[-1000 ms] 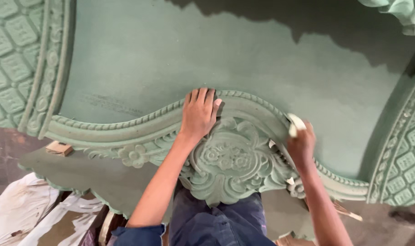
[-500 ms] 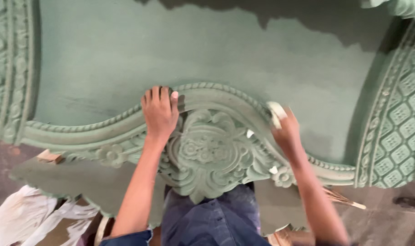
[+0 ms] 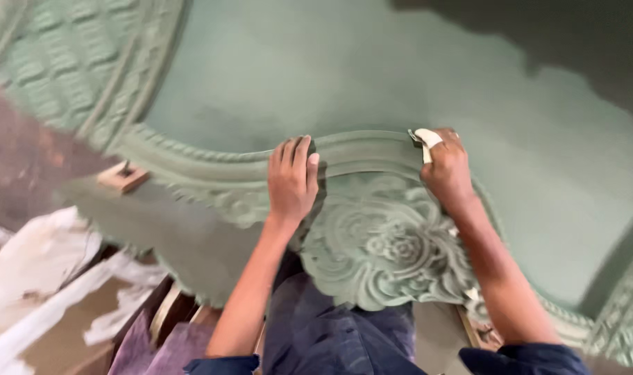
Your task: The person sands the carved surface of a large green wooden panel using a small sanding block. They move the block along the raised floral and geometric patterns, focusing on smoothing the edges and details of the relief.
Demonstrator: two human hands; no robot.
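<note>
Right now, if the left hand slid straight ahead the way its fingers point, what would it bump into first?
The left hand already lies on the raised curved moulding. Straight past it, nothing seems to stand up: only the flat green panel, though depth is hard to judge.

No packages, labels, signs or screens appear anywhere around the green carved panel (image 3: pixel 372 250); its surroundings show only unmarked surfaces.

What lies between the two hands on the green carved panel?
Head view: between the left hand and right hand runs only bare green curved moulding, with the carved floral medallion just below.
</note>
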